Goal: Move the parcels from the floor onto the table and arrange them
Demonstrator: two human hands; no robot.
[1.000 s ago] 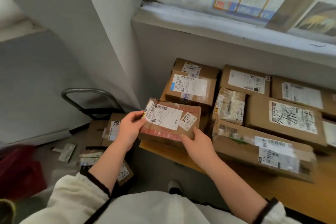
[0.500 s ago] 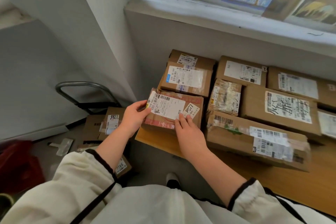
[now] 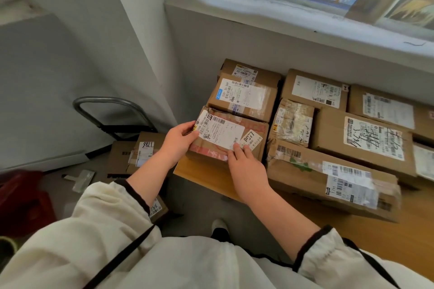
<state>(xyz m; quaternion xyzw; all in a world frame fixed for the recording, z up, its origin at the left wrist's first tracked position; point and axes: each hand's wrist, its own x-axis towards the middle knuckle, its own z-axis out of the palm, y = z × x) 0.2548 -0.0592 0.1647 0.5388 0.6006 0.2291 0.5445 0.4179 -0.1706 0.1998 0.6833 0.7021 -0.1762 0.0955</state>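
A flat brown parcel point(image 3: 234, 135) with a white label and a tag reading 8077 lies on the left corner of the wooden table point(image 3: 206, 177). It sits just in front of a stacked box point(image 3: 244, 98). My left hand point(image 3: 179, 139) grips the parcel's left end. My right hand point(image 3: 246, 166) holds its near edge, fingers lying on top by the tag. Several other labelled parcels fill the table to the right, among them a long box point(image 3: 328, 178). More parcels point(image 3: 144, 151) remain on the floor to the left.
A grey trolley handle point(image 3: 105, 103) stands on the floor by the wall column. A red object point(image 3: 21, 199) is at far left. A window sill point(image 3: 281, 12) overhangs the back row. Bare wood shows along the table's near right edge point(image 3: 399, 239).
The parcel has come down from the air onto the table's left corner. My right hand has slid from its front edge to rest on top.
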